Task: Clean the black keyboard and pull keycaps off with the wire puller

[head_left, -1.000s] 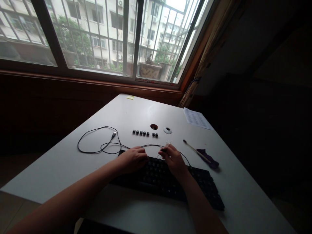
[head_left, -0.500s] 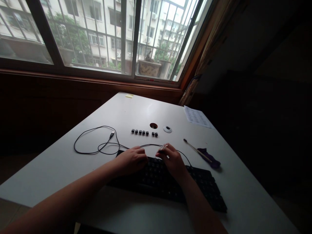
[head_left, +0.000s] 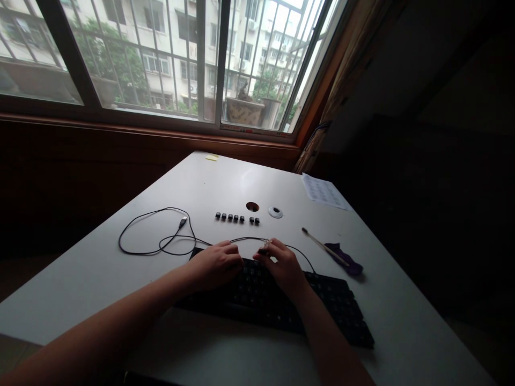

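A black keyboard (head_left: pixel 322 305) lies on the white table (head_left: pixel 217 182) in front of me. My left hand (head_left: pixel 215 264) rests curled on its upper left part, fingers bent over the keys. My right hand (head_left: pixel 281 266) sits over the top middle rows, pinching a small wire key-puller tool (head_left: pixel 266 245) that pokes out toward the far edge. A row of several removed black keycaps (head_left: pixel 236 218) stands on the table beyond the keyboard. The keyboard's black cable (head_left: pixel 156 236) loops off to the left, ending in a USB plug.
A round cable hole (head_left: pixel 252 206) and its white cap (head_left: pixel 275 212) lie past the keycaps. A thin brush (head_left: pixel 322 247) and a purple cloth (head_left: pixel 344 259) lie to the right, a printed sheet (head_left: pixel 322 191) at the far right. A barred window runs behind.
My right hand has lowered the tool from a raised position down toward the keys. The left hand has stayed put. The view has shifted slightly.
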